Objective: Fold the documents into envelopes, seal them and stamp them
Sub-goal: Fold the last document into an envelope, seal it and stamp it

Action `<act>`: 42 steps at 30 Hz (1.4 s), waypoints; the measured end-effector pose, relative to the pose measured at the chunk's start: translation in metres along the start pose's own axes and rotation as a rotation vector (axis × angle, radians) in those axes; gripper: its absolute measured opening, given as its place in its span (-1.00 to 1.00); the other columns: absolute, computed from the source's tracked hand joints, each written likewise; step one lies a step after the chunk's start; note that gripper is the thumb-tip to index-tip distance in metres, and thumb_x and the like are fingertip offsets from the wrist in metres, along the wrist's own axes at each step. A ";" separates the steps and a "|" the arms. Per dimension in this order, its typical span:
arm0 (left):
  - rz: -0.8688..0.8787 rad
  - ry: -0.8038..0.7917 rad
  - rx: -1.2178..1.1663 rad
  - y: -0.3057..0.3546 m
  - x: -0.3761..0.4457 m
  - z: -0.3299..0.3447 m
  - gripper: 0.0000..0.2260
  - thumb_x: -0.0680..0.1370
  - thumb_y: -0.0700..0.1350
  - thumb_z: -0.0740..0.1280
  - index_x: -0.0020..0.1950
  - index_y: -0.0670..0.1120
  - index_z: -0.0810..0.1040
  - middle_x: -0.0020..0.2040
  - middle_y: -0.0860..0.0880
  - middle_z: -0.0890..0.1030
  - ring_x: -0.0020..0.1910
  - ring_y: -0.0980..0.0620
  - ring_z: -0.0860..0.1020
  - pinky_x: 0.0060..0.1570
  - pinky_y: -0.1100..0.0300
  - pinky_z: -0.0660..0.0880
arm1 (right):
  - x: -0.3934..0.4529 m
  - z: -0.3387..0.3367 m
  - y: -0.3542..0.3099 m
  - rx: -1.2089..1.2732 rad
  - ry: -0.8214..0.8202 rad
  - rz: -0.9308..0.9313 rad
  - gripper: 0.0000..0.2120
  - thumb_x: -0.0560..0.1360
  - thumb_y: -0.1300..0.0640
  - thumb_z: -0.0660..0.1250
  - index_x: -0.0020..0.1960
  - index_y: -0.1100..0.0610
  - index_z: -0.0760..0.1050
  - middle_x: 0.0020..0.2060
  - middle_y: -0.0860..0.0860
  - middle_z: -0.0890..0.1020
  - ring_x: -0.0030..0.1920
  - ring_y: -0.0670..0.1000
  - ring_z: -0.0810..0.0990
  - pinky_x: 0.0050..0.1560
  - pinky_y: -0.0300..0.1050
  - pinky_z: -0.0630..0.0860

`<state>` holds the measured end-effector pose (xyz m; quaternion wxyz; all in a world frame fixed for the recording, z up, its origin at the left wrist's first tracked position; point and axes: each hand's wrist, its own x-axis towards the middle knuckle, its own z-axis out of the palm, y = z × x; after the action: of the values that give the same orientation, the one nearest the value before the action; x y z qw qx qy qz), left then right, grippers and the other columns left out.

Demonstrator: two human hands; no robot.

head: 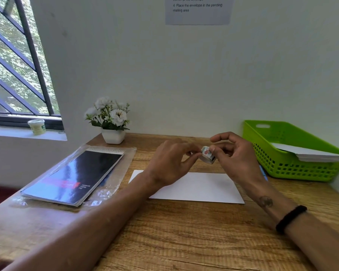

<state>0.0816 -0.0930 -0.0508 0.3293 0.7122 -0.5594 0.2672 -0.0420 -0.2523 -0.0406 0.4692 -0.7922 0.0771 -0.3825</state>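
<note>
wall notice [198, 10] cut off at top, envelope [200, 187] partly hidden by wrists

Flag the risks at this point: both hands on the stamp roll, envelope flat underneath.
1. The stamp roll is small and pinched only by fingertips of the left hand and right hand; it could slip and drop.
2. Nothing holds the envelope down; a forearm could nudge it askew before stamping.
3. A peeled stamp may tear or stick to a finger.
</note>
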 end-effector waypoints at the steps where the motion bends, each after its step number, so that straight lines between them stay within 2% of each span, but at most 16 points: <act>1: 0.015 -0.006 0.038 0.001 -0.001 -0.001 -0.82 0.64 -0.01 0.40 0.19 0.00 0.72 -0.03 0.07 0.75 -0.11 0.14 0.65 -0.15 0.11 0.61 | 0.000 0.001 0.001 -0.001 -0.007 -0.001 -0.85 0.55 0.21 0.46 0.08 0.03 0.60 -0.23 -0.07 0.76 -0.18 -0.17 0.72 -0.23 -0.35 0.52; 4: 0.061 -0.009 0.132 0.002 -0.002 -0.004 -0.84 0.63 -0.01 0.42 0.15 0.00 0.72 -0.06 0.06 0.74 -0.13 0.08 0.65 -0.24 0.20 0.47 | -0.001 0.002 0.002 -0.013 -0.014 -0.009 -0.85 0.55 0.23 0.47 0.09 0.05 0.60 -0.22 -0.05 0.76 -0.22 -0.20 0.70 -0.28 -0.41 0.47; 9: 0.126 -0.033 0.249 0.004 -0.002 -0.005 -0.87 0.61 -0.01 0.40 0.05 -0.02 0.70 -0.11 0.04 0.71 -0.15 0.06 0.60 -0.23 0.21 0.32 | -0.003 0.004 0.002 0.010 -0.018 -0.006 -0.86 0.54 0.24 0.48 0.05 0.07 0.60 -0.23 -0.04 0.76 -0.22 -0.17 0.72 -0.32 -0.39 0.49; 18: 0.088 -0.109 0.265 0.004 -0.002 -0.002 -0.87 0.60 0.02 0.23 0.02 -0.01 0.49 -0.11 0.06 0.58 -0.20 0.06 0.50 -0.26 0.08 0.53 | -0.005 0.007 0.000 0.038 -0.049 0.005 -0.86 0.54 0.23 0.48 0.06 0.08 0.61 -0.22 -0.03 0.76 -0.18 -0.10 0.75 -0.23 -0.28 0.60; 22: 0.063 -0.112 0.245 0.002 -0.001 -0.002 -0.82 0.58 0.06 0.17 0.03 -0.01 0.46 -0.10 0.07 0.56 -0.22 0.06 0.48 -0.29 0.09 0.51 | -0.005 0.008 -0.002 0.040 -0.045 -0.012 -0.87 0.54 0.24 0.48 0.05 0.09 0.61 -0.22 -0.02 0.76 -0.19 -0.11 0.74 -0.23 -0.31 0.58; 29: -0.050 -0.068 0.181 -0.006 -0.001 -0.004 -0.89 0.59 0.02 0.26 0.00 0.00 0.45 -0.15 0.14 0.46 -0.28 0.10 0.40 -0.33 0.17 0.41 | -0.004 0.008 0.000 0.012 -0.043 -0.017 -0.87 0.54 0.22 0.48 0.06 0.08 0.61 -0.17 -0.04 0.76 -0.15 -0.13 0.74 -0.22 -0.29 0.58; 32: -0.092 -0.053 0.149 -0.008 -0.002 -0.004 -0.90 0.59 0.01 0.29 -0.01 0.00 0.45 -0.16 0.16 0.46 -0.28 0.11 0.41 -0.32 0.21 0.36 | -0.003 0.008 0.000 -0.001 -0.039 -0.015 -0.87 0.54 0.22 0.48 0.05 0.06 0.61 -0.17 -0.05 0.76 -0.14 -0.13 0.74 -0.18 -0.21 0.61; 37: -0.208 -0.039 0.069 -0.012 -0.002 -0.002 -0.86 0.58 0.08 0.29 -0.01 0.02 0.48 -0.15 0.15 0.54 -0.25 0.14 0.49 -0.30 0.20 0.45 | -0.004 0.007 -0.002 -0.001 -0.047 -0.008 -0.86 0.55 0.21 0.47 0.08 0.05 0.61 -0.15 -0.06 0.77 -0.10 -0.11 0.74 -0.03 0.01 0.69; 42: -0.314 0.004 -0.030 -0.018 -0.003 0.003 -0.85 0.59 0.09 0.30 -0.02 0.02 0.49 -0.17 0.13 0.57 -0.26 0.11 0.51 -0.32 0.22 0.40 | -0.004 0.007 -0.004 0.009 -0.050 -0.013 -0.85 0.54 0.22 0.48 0.06 0.03 0.62 -0.13 -0.06 0.76 -0.07 -0.11 0.74 0.01 0.12 0.69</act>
<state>0.0983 -0.0909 -0.0580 0.3786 0.7855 -0.4443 0.2055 -0.0409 -0.2429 -0.0414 0.4721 -0.7997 0.0583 -0.3662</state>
